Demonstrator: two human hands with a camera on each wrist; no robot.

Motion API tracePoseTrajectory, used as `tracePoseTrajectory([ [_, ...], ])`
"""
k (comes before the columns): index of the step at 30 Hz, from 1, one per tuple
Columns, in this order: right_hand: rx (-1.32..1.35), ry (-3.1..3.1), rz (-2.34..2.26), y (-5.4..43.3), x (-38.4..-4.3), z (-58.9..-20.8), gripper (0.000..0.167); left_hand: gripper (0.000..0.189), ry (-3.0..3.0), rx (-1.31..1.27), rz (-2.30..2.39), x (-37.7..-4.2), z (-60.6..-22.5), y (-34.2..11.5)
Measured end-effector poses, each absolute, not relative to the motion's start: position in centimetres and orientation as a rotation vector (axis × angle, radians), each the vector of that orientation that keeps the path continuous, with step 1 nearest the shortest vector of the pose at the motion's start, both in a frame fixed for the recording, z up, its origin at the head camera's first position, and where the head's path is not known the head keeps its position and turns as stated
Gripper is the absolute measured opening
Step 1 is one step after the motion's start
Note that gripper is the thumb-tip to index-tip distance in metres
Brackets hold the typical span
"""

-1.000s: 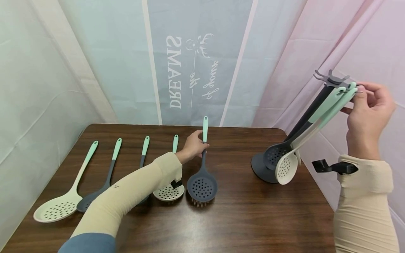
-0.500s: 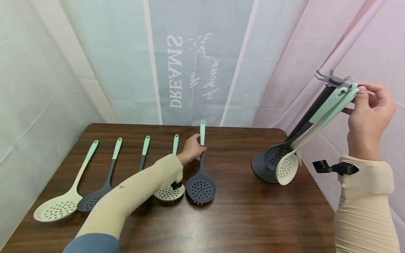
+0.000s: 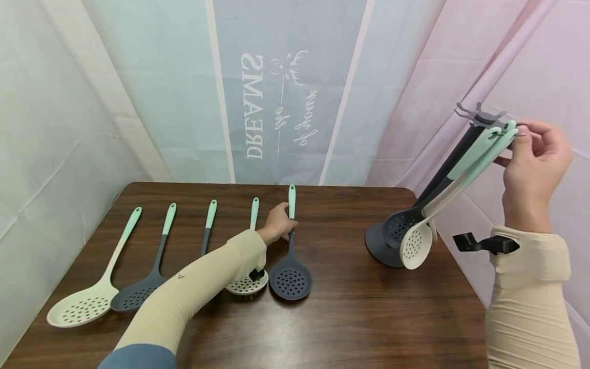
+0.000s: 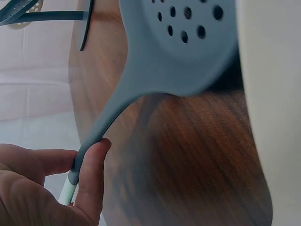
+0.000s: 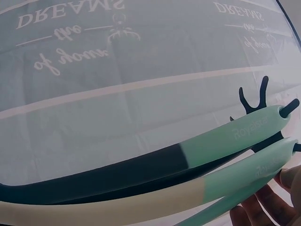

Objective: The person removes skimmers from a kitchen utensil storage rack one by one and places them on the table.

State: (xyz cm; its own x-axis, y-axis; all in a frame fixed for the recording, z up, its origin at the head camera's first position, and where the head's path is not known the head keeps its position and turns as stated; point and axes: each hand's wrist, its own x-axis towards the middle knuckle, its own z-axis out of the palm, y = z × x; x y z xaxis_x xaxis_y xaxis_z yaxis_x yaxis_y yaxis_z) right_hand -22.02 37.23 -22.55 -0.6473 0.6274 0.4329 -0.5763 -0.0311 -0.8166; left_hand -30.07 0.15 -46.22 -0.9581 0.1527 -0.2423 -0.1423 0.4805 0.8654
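In the head view my left hand (image 3: 278, 223) pinches a dark grey skimmer (image 3: 291, 277) by its neck, just below the mint handle. The left wrist view shows thumb and finger on either side of that neck, the perforated head over the tabletop. At the right, my right hand (image 3: 536, 166) pinches the mint handle end of a cream slotted spoon (image 3: 417, 247), up at the hooks of a dark utensil stand (image 3: 486, 119). Beside it hangs a grey slotted utensil (image 3: 400, 226). Right wrist view: fingers partly hidden behind the mint handles (image 5: 254, 132).
Left of the skimmer lie a cream skimmer (image 3: 246, 285), a grey-necked utensil (image 3: 206, 238) with its head behind the left sleeve, a grey slotted turner (image 3: 138, 294) and a large cream slotted one (image 3: 85, 306). Curtains stand behind the brown table (image 3: 350, 307).
My left hand has brought the grey skimmer slightly toward me and left, its handle tip now lower in view. The right hand has stayed at the stand's top.
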Motion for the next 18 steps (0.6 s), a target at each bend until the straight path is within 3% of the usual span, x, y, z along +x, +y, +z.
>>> tracePoseTrajectory([
  [18, -0.043, -1.374, 1.818, 37.22, -22.01, -22.63, 0.009, 0.069, 2.403, -0.046, 1.408, -30.95, -47.06, 0.10],
])
